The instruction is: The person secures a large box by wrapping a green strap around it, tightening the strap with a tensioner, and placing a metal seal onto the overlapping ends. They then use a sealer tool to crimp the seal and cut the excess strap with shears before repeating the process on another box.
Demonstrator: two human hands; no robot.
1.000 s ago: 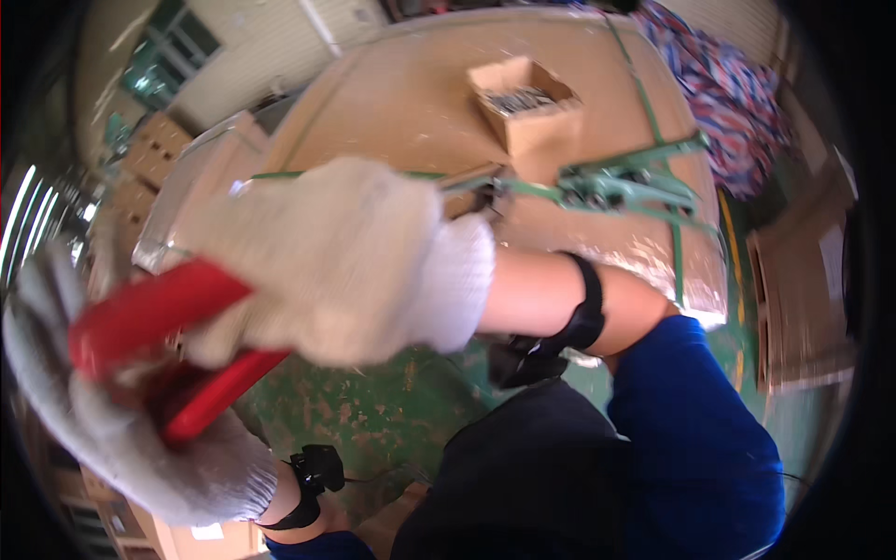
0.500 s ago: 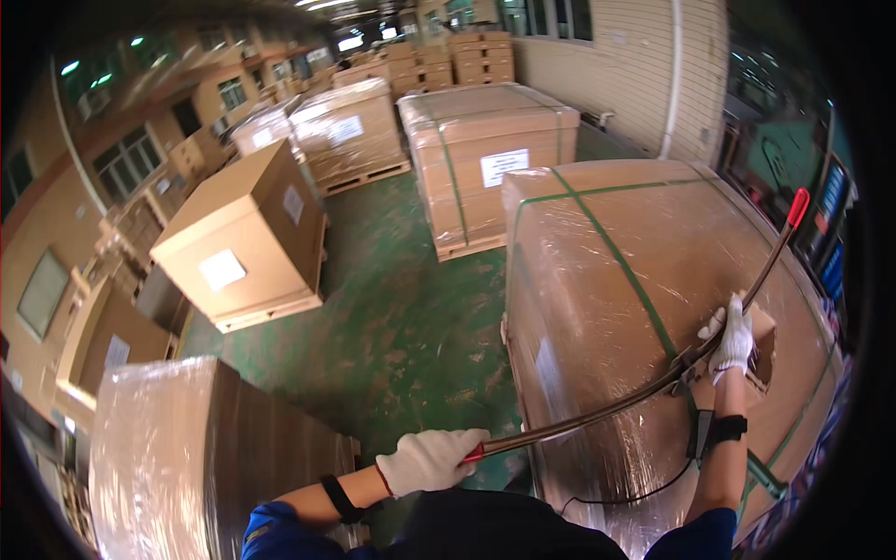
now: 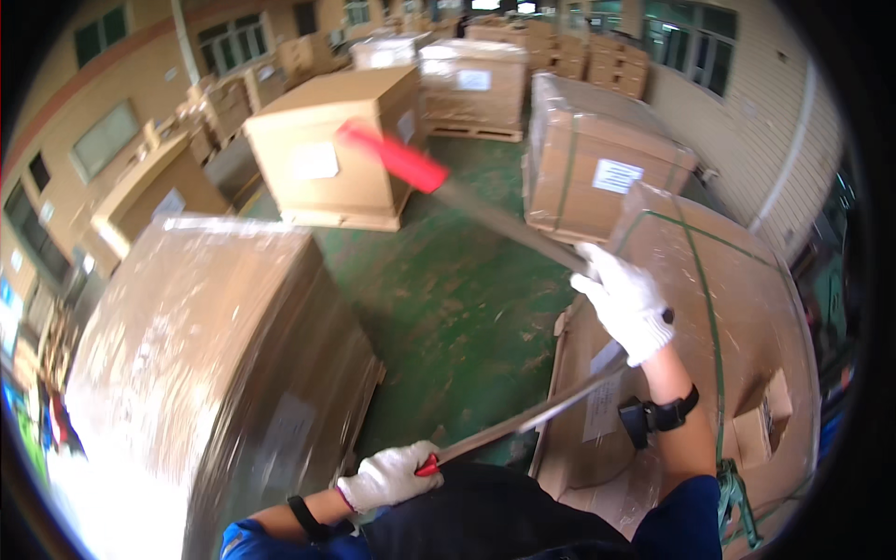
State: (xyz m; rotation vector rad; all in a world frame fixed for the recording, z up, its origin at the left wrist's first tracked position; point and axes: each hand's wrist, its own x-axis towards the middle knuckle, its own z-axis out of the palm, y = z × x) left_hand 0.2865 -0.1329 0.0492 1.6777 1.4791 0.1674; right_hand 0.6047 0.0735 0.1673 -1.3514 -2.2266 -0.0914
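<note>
A long, thin curved bar [image 3: 523, 415] with red ends stretches across in front of me. My left hand [image 3: 390, 476], in a white glove, is closed round it at the near red end. My right hand [image 3: 621, 303], gloved too, grips the bar farther along. Beyond that hand the bar runs up and left to its blurred red tip [image 3: 392, 154], held above the floor. To the right stands a big wrapped carton [image 3: 747, 308] with green strap [image 3: 705, 299] round it. A small open box [image 3: 765, 420] and a green metal tool [image 3: 737, 504] are on this carton.
A film-wrapped pallet load [image 3: 187, 317] stands close on my left. Ahead are a plain carton [image 3: 327, 112] on a pallet and a strapped carton [image 3: 597, 149]. Green floor [image 3: 448, 308] runs between them. A tiled wall [image 3: 765, 121] rises at the right.
The bar has come off the right-hand carton and swung left, its far red end now over the floor. Both hands moved with it, and my view has turned left.
</note>
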